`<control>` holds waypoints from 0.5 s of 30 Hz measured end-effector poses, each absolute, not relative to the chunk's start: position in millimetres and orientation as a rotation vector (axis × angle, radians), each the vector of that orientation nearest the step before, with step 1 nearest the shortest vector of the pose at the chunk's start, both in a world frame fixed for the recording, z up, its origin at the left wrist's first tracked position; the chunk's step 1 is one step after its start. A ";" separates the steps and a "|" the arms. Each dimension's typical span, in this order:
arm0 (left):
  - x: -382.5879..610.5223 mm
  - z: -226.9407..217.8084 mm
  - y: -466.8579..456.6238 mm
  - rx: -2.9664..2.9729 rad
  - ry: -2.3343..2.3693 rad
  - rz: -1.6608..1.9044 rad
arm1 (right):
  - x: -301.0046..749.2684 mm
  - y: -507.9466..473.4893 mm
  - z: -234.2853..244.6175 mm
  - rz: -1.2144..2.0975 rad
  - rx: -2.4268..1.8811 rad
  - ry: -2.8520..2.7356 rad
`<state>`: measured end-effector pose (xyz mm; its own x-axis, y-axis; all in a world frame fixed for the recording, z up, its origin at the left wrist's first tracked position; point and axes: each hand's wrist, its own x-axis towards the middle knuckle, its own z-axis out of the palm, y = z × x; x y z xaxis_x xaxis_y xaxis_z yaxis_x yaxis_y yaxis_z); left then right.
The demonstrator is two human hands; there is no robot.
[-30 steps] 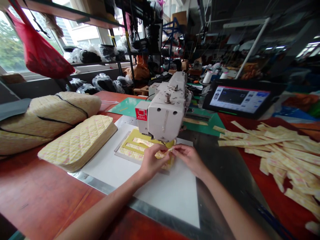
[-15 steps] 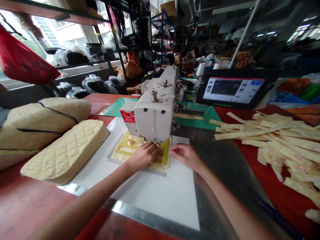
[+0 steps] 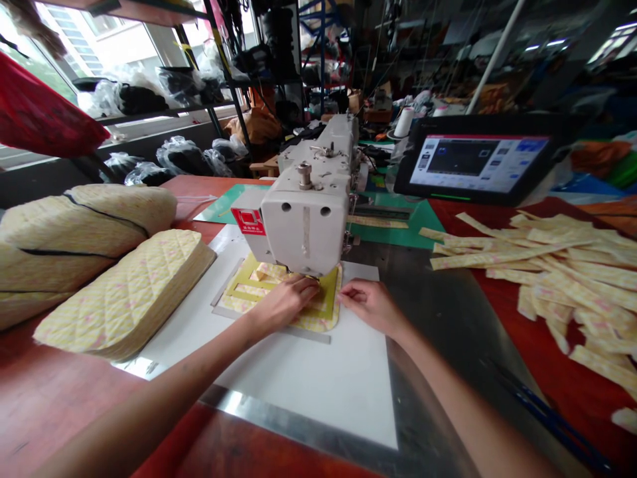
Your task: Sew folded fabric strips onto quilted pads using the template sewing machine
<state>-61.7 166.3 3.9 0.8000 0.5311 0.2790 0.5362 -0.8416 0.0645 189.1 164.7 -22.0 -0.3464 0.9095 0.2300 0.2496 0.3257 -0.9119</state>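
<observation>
Right at the front of the sewing machine [image 3: 303, 222], a quilted yellow fabric piece [image 3: 311, 322] was seen clamped in a yellow sewing template [image 3: 329, 299], on a white board [image 3: 303, 392]! The left hand [image 3: 286, 304] was laid almost flat on it, fingers together, nothing pinched. The right hand [image 3: 372, 307] was held loosely open at the template's edge, nothing gripped. Left of the machine, a stack of quilted pads [image 3: 124, 295] was piled; to its right, quilted strips [image 3: 537, 279] were strewn, with a control tablet [image 3: 475, 162] behind.
</observation>
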 end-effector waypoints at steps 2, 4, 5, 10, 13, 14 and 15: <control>-64.6 1.1 164.9 -3.005 -0.913 -0.560 | 186.8 161.2 -19.8 0.903 -1.061 -1.846; -67.9 -0.4 162.1 -3.008 -0.958 -0.652 | 182.6 155.8 -17.7 0.657 -1.084 -1.928; -69.6 -0.5 160.5 -3.008 -0.987 -0.677 | 180.0 152.8 -16.8 0.525 -1.090 -1.981; -78.1 1.8 156.5 -3.052 -1.058 -0.720 | 166.8 142.9 -13.1 0.227 -1.073 -2.291; -81.5 -0.2 158.5 -3.104 -1.102 -0.759 | 163.3 142.7 -10.2 0.181 -1.044 -2.365; -82.2 -1.7 159.4 -3.118 -1.126 -0.776 | 162.5 143.1 -9.6 0.164 -1.039 -2.381; -82.6 -3.4 160.4 -3.127 -1.148 -0.799 | 161.9 143.8 -9.3 0.150 -1.032 -2.396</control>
